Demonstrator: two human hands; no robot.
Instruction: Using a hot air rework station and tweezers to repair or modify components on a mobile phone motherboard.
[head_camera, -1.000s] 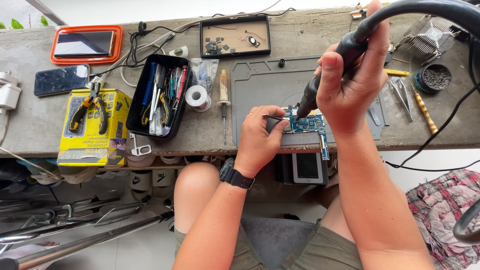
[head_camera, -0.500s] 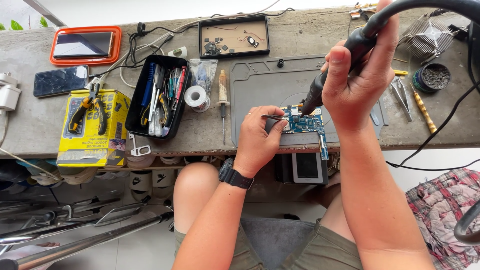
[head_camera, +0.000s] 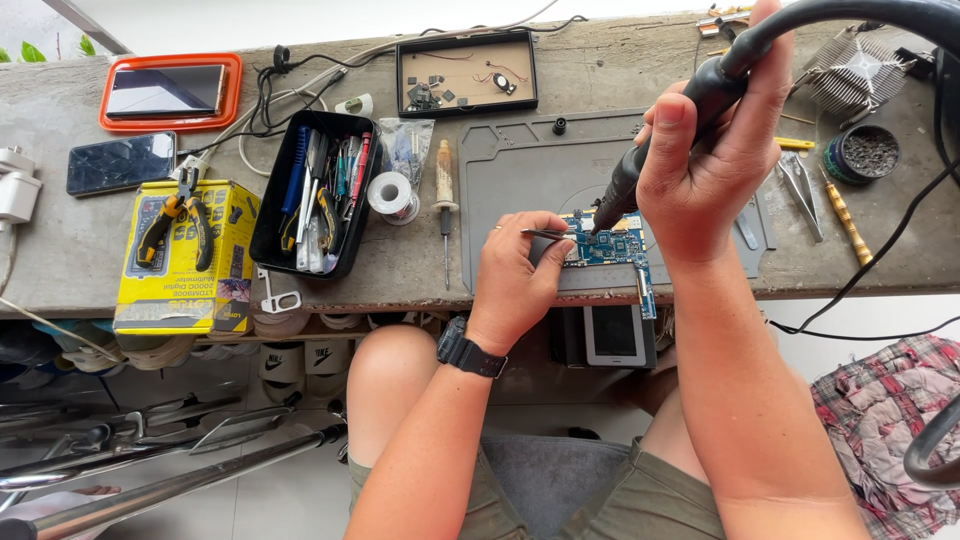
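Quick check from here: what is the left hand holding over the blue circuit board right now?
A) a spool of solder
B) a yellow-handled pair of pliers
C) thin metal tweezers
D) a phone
C: the left hand pinches thin metal tweezers whose tips reach the blue circuit board, while the right hand points a black corded tool down at it.

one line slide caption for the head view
Seated person's right hand aims a black hot-air wand at a blue circuit board while left hand holds tweezers to it.
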